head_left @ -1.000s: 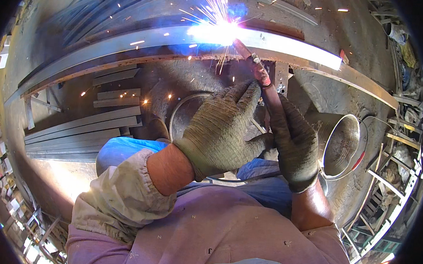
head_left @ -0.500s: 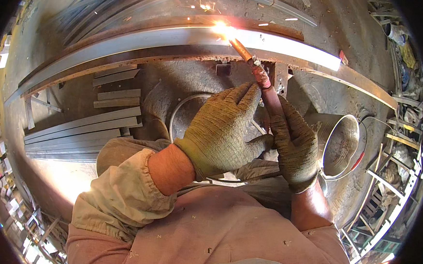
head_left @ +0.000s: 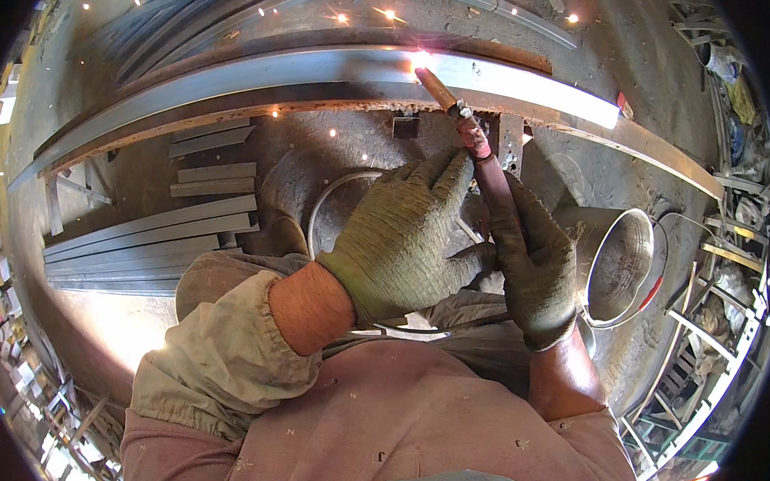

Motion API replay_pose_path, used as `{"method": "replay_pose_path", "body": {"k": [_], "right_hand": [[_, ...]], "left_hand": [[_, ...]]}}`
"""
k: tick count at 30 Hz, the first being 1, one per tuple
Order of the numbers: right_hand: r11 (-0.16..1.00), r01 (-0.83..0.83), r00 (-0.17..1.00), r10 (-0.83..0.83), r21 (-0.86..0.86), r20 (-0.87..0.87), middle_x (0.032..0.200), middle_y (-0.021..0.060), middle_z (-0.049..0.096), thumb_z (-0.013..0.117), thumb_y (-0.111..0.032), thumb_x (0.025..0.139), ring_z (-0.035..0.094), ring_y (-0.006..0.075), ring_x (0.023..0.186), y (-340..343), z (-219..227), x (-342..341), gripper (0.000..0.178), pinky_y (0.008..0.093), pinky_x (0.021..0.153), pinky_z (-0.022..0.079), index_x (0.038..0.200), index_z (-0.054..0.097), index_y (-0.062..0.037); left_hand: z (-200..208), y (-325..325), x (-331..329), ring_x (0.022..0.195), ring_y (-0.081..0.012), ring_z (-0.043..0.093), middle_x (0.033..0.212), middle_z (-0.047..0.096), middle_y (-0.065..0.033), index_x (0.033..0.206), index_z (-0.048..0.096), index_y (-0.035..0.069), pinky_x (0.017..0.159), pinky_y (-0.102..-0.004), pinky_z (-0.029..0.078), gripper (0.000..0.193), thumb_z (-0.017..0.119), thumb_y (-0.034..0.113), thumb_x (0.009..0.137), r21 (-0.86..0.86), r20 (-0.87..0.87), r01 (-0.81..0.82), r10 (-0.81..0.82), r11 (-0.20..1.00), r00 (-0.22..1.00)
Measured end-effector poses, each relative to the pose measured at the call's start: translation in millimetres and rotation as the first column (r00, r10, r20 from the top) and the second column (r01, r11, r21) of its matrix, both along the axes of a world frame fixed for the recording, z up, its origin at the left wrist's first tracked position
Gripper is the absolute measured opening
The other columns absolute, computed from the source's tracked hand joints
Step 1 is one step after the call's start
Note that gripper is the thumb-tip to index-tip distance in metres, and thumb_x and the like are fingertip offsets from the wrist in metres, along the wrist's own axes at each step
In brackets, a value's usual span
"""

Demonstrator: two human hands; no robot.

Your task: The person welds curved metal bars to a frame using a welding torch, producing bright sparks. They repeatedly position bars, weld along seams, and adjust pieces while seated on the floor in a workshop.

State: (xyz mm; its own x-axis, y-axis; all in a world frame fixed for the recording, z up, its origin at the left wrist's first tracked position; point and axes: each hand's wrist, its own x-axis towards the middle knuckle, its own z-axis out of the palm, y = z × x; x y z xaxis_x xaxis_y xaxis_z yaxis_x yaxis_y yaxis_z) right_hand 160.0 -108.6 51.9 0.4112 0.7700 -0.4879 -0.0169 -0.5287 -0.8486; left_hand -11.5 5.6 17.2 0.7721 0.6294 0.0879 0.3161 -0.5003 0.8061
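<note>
A welding torch (head_left: 494, 187) with a copper-coloured nozzle slants up and left from my hands to a grey metal bar (head_left: 325, 64). At its tip a small bright arc glows on the bar's surface. My right hand (head_left: 538, 267), in a worn olive work glove, is wrapped round the torch's handle. Against the torch's left side, just below its reddish wrapped neck, lie the fingers of my left hand (head_left: 411, 242), gloved alike and closed toward it. The left fingertips are partly hidden behind the torch.
The bar rests along a rusty steel beam (head_left: 663, 154). Grey metal lengths (head_left: 151, 244) lie on the floor to the left, with more bars (head_left: 539, 25) beyond the beam. A metal bucket (head_left: 620, 264) lies at my right. Metal frames (head_left: 705, 348) crowd the right edge; sparks scatter about.
The torch tip has shifted slightly to the right along the bar. The glare has shrunk to a smaller pinkish glow, and sparks have spread more widely. Both hands keep their hold.
</note>
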Motion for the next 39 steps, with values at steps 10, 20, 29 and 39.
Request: {"method": "replay_pose_path", "body": {"k": [10, 20, 29, 39], "right_hand": [[0.998, -0.069, 0.994, 0.070, -0.008, 0.079, 0.107, 0.0067, 0.079, 0.068, -0.028, 0.123, 0.073, 0.0096, 0.091, -5.2, -6.6, 5.9, 0.050, 0.0301, 0.076, 0.061, 0.163, 0.064, 0.0024], [0.998, -0.059, 0.995, 0.059, -0.006, 0.077, 0.109, 0.0043, 0.078, 0.068, -0.025, 0.123, 0.073, 0.0090, 0.089, -1.3, -2.4, 3.5, 0.048, 0.0281, 0.072, 0.061, 0.163, 0.065, 0.0014], [1.000, 0.002, 0.998, -0.001, 0.011, -0.061, 0.114, 0.0060, 0.080, 0.069, -0.026, 0.123, 0.073, 0.0090, 0.091, -5.1, -2.7, 2.2, 0.048, 0.0296, 0.076, 0.062, 0.162, 0.067, 0.0015], [0.997, -0.069, 0.988, 0.074, -0.038, 0.134, 0.113, 0.0052, 0.079, 0.070, -0.028, 0.122, 0.073, 0.0103, 0.093, -3.3, -8.4, 6.7, 0.048, 0.0301, 0.077, 0.062, 0.162, 0.067, 0.0000]], "left_hand": [[-0.6, -1.8, -0.9, 0.139, -0.0554, 0.067, 0.157, 0.064, -0.0373, 0.170, 0.045, -0.007, 0.119, -0.0576, 0.055, 0.104, 0.095, 0.039, 0.092, 0.000, -0.015, 0.004, -0.004, 1.000, 1.000], [-1.9, -0.1, 0.3, 0.132, -0.0547, 0.070, 0.150, 0.068, -0.0353, 0.169, 0.047, -0.007, 0.113, -0.0588, 0.057, 0.102, 0.095, 0.035, 0.090, 0.026, 0.009, -0.001, 0.001, 1.000, 1.000], [4.4, 1.2, -1.2, 0.138, -0.0551, 0.066, 0.155, 0.065, -0.0360, 0.171, 0.045, -0.007, 0.117, -0.0580, 0.056, 0.102, 0.094, 0.034, 0.091, -0.105, -0.040, 0.014, -0.018, 0.994, 0.999], [-0.8, 1.7, -1.2, 0.137, -0.0539, 0.069, 0.158, 0.064, -0.0347, 0.170, 0.046, -0.007, 0.117, -0.0563, 0.057, 0.104, 0.095, 0.035, 0.090, -0.003, -0.008, 0.017, -0.017, 1.000, 1.000]]}}
